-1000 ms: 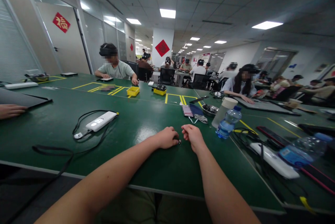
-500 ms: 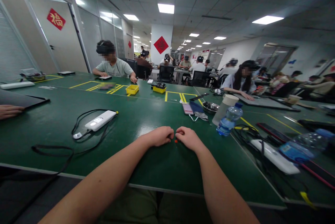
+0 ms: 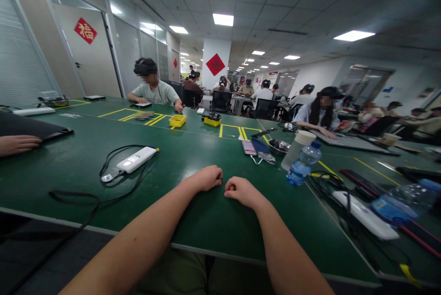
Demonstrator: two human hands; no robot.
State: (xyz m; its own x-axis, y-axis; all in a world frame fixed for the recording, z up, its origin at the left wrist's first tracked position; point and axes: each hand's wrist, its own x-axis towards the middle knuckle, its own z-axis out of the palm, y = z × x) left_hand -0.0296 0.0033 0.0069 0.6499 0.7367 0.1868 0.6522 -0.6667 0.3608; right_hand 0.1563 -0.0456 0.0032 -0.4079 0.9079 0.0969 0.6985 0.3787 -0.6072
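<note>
Both of my hands rest low over the green table [image 3: 151, 203], close together with a narrow gap between them. My left hand [image 3: 207, 178] is closed, its fingers curled inward and its fingertips turned toward the other hand. Thumb and forefinger of my right hand [image 3: 243, 191] are bent together in a pinch near the tabletop. Whatever either hand holds, if anything, is hidden by the fingers. No small red piece shows between them now.
Left lies a white power bank [image 3: 137, 159] with a black cable. To the right stand a pale tumbler [image 3: 298, 148] and a water bottle [image 3: 303, 164]; another bottle [image 3: 406, 201] lies beyond. Yellow trays [image 3: 178, 121] sit farther back. Co-workers sit around the table.
A small red piece seen by my right fingertips has gone from sight. My right hand has dropped slightly toward me and its fingers have curled tighter. The camera view has shifted a little.
</note>
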